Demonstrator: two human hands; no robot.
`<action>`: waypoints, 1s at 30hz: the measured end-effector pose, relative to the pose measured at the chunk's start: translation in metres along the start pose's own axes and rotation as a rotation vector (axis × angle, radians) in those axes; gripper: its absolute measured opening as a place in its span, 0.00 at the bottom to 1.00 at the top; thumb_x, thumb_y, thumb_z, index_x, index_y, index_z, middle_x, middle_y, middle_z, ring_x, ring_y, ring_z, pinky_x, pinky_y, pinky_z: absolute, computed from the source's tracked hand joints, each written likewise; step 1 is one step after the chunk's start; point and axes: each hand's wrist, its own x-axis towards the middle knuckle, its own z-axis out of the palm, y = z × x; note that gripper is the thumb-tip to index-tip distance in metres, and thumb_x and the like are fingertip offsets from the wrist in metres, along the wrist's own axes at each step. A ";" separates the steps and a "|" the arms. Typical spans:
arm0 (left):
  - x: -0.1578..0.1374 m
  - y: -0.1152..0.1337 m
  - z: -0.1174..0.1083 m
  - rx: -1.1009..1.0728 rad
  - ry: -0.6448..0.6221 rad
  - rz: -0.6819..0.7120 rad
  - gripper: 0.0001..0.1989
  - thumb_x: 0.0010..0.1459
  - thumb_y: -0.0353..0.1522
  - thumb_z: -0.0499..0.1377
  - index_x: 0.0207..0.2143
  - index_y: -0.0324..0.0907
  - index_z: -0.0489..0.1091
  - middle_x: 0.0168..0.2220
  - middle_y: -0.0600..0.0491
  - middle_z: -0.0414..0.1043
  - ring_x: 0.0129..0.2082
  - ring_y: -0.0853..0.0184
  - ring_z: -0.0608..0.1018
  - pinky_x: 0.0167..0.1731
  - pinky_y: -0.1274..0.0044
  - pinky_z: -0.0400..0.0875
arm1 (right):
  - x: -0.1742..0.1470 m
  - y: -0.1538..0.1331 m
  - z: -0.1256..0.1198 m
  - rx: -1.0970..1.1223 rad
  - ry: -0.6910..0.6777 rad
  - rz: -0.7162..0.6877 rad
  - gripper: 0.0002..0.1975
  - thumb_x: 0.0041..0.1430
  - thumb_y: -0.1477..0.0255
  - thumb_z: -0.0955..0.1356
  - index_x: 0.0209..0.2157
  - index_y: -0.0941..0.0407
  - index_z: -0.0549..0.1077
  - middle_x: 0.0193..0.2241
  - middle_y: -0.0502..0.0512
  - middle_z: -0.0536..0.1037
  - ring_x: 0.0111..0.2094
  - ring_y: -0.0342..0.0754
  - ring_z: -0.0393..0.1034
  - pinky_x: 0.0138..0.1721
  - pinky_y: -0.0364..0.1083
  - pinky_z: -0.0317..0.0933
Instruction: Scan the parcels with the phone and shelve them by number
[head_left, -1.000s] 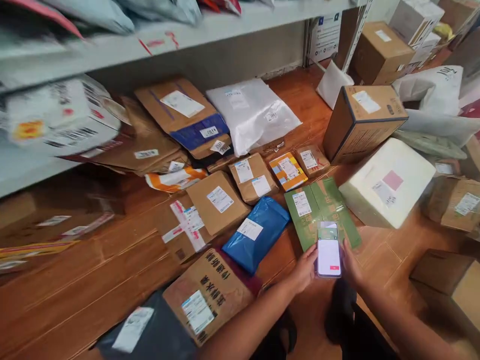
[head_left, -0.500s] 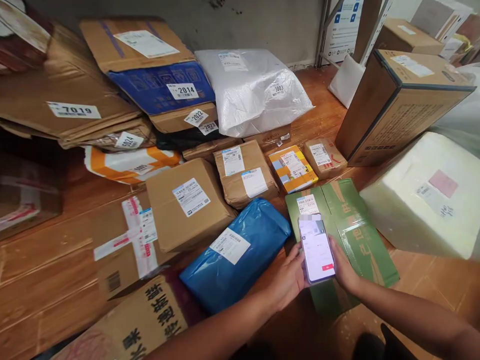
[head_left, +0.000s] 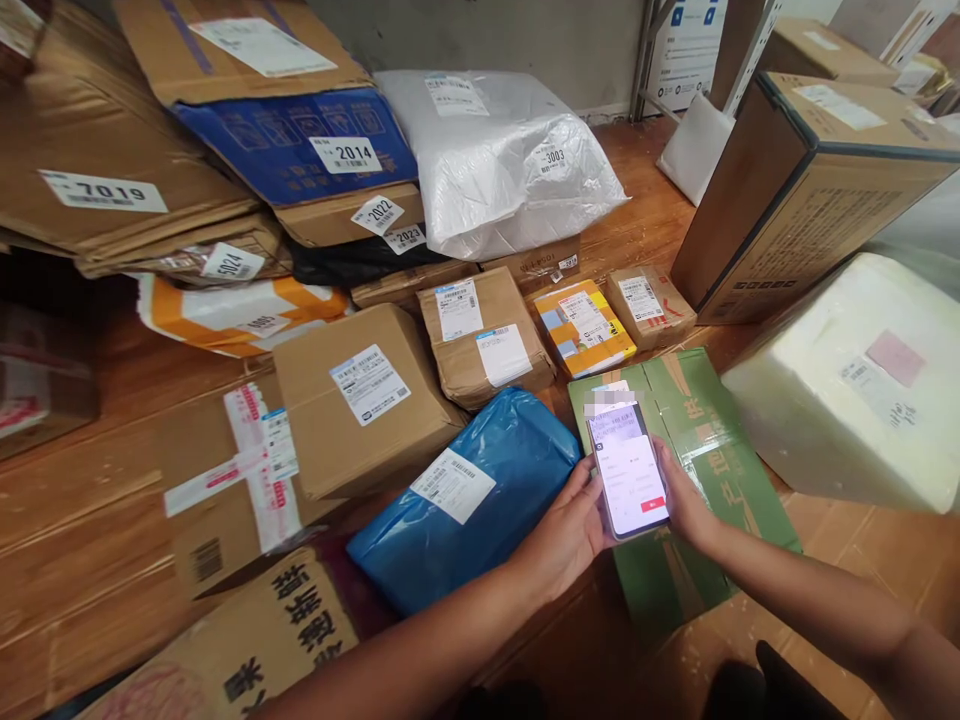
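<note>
A smartphone (head_left: 631, 478) with its screen lit is held between both hands above a green box (head_left: 720, 490). My left hand (head_left: 574, 525) grips the phone's left side and lower edge, its fingers partly hidden behind it. Along the right edge my right hand (head_left: 684, 500) is closed on the same phone. The screen has a white panel with a red button, and its top is blurred out. Behind the phone's upper end lies the green box's label, mostly covered. To the left is a parcel in blue plastic (head_left: 517, 450) with a white label.
Brown cartons (head_left: 420, 430) lie around on the wooden floor (head_left: 82, 570). A yellow box (head_left: 589, 350) and a small brown box (head_left: 667, 320) sit farther back. A white foam box (head_left: 810, 400) and a tall carton (head_left: 757, 220) stand right. A white bag (head_left: 517, 215) rests by the wall.
The phone and both hands have shifted slightly up and left in view. On the screen, the white panel now sits below a camera-like picture with text. The surrounding parcels appear slightly shifted as the view moves.
</note>
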 end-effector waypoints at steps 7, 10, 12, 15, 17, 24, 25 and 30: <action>-0.001 -0.004 -0.001 0.017 0.001 0.001 0.17 0.63 0.38 0.61 0.53 0.48 0.63 0.54 0.49 0.74 0.54 0.56 0.76 0.51 0.59 0.73 | -0.003 -0.004 -0.002 0.025 -0.018 0.043 0.29 0.56 0.41 0.65 0.47 0.50 0.72 0.45 0.57 0.79 0.48 0.57 0.73 0.50 0.55 0.67; -0.002 -0.005 0.002 0.007 -0.014 0.009 0.18 0.63 0.38 0.61 0.53 0.49 0.63 0.57 0.49 0.73 0.55 0.57 0.75 0.52 0.59 0.73 | -0.006 -0.011 -0.006 0.024 -0.104 0.057 0.29 0.52 0.48 0.72 0.49 0.49 0.68 0.46 0.56 0.79 0.49 0.56 0.73 0.51 0.55 0.68; -0.003 -0.004 0.004 0.007 -0.024 0.016 0.18 0.63 0.38 0.61 0.53 0.49 0.63 0.57 0.49 0.72 0.56 0.57 0.75 0.52 0.59 0.72 | -0.008 -0.016 -0.010 -0.027 -0.198 0.032 0.33 0.46 0.58 0.78 0.52 0.49 0.65 0.49 0.55 0.77 0.50 0.55 0.72 0.52 0.55 0.67; -0.005 -0.004 0.005 0.033 -0.032 0.020 0.18 0.62 0.38 0.63 0.52 0.48 0.64 0.56 0.49 0.73 0.56 0.57 0.75 0.52 0.60 0.72 | -0.010 -0.021 -0.016 -0.105 -0.301 0.011 0.40 0.43 0.69 0.79 0.56 0.51 0.61 0.52 0.57 0.75 0.52 0.54 0.71 0.53 0.54 0.67; -0.006 -0.004 0.005 0.052 -0.028 0.016 0.19 0.61 0.39 0.64 0.52 0.48 0.64 0.55 0.49 0.74 0.55 0.56 0.76 0.51 0.61 0.73 | -0.012 -0.022 -0.018 -0.123 -0.321 0.018 0.42 0.44 0.71 0.78 0.58 0.51 0.57 0.53 0.59 0.74 0.51 0.54 0.72 0.52 0.54 0.68; -0.008 -0.005 0.007 0.060 -0.005 0.019 0.19 0.61 0.38 0.63 0.53 0.48 0.65 0.55 0.48 0.74 0.54 0.56 0.76 0.49 0.62 0.75 | -0.013 -0.024 -0.019 -0.137 -0.344 0.006 0.45 0.42 0.71 0.79 0.59 0.52 0.57 0.52 0.60 0.74 0.51 0.55 0.71 0.52 0.53 0.68; -0.008 -0.005 0.008 0.064 -0.004 0.016 0.20 0.61 0.38 0.64 0.53 0.48 0.65 0.55 0.48 0.73 0.54 0.56 0.76 0.49 0.62 0.75 | -0.012 -0.024 -0.019 -0.143 -0.345 -0.003 0.45 0.43 0.71 0.79 0.60 0.53 0.57 0.53 0.60 0.73 0.52 0.55 0.70 0.54 0.54 0.67; -0.008 -0.005 0.008 0.077 0.003 0.008 0.20 0.60 0.39 0.64 0.53 0.49 0.65 0.56 0.48 0.73 0.54 0.56 0.76 0.47 0.63 0.76 | -0.012 -0.023 -0.020 -0.160 -0.349 -0.014 0.46 0.44 0.70 0.79 0.62 0.52 0.55 0.53 0.59 0.73 0.52 0.54 0.70 0.57 0.56 0.64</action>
